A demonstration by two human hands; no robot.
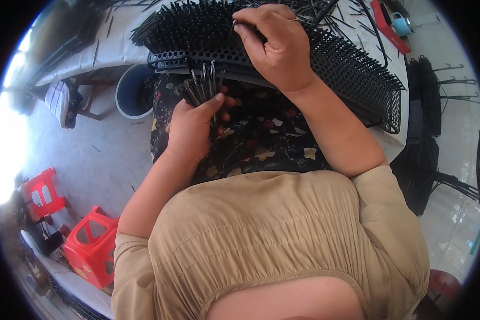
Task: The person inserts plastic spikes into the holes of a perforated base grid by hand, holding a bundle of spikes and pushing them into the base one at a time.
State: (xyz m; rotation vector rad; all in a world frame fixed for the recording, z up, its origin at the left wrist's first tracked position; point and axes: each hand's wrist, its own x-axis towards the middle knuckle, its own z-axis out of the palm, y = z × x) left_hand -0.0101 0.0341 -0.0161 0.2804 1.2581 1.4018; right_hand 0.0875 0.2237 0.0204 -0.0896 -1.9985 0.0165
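My left hand (193,124) is closed round a bundle of thin black sticks (201,88), held above my lap. Several of their upper ends look shiny. Higher up and to the right, my right hand (278,47) pinches a thin dark stick (234,25) between thumb and forefinger; most of it is hard to make out. This hand is over a long black perforated rack (352,66). Many black sticks (181,32) stand packed upright in the rack's left part, their tips pointing up.
Loose black sticks lie across the white-covered table (104,45). Below its left part stands a blue bucket (124,96). Red plastic stools (93,248) are on the floor at left. A light-blue mug (401,24) and red box (388,29) sit far right, near hanging black bundles (424,96).
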